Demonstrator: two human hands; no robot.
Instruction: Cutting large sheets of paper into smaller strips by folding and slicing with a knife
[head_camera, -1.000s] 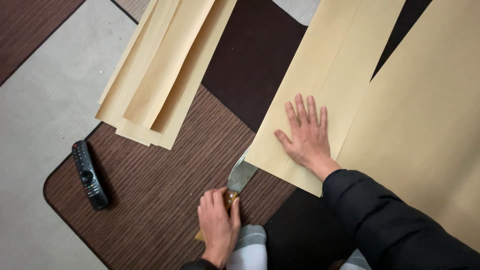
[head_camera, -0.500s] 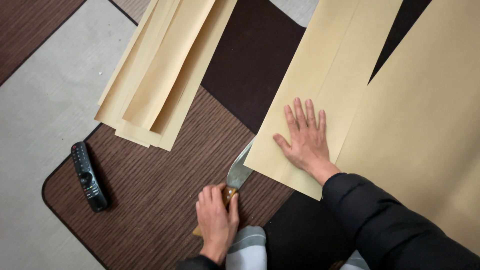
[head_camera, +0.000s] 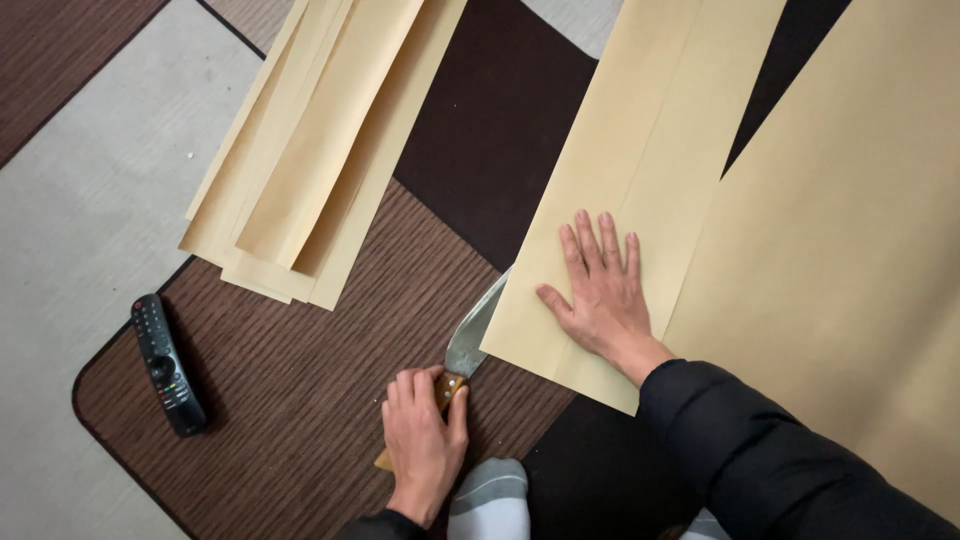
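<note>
Two hands (head_camera: 425, 440): knife (head_camera: 472, 335), paper sheet (head_camera: 640, 160).

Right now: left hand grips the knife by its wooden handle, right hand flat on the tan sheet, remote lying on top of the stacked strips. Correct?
Not quite. The remote lies on the brown rug, apart from the stacked strips, as the head view shows. The left hand does grip the knife; the right hand is flat on the tan sheet.
</note>
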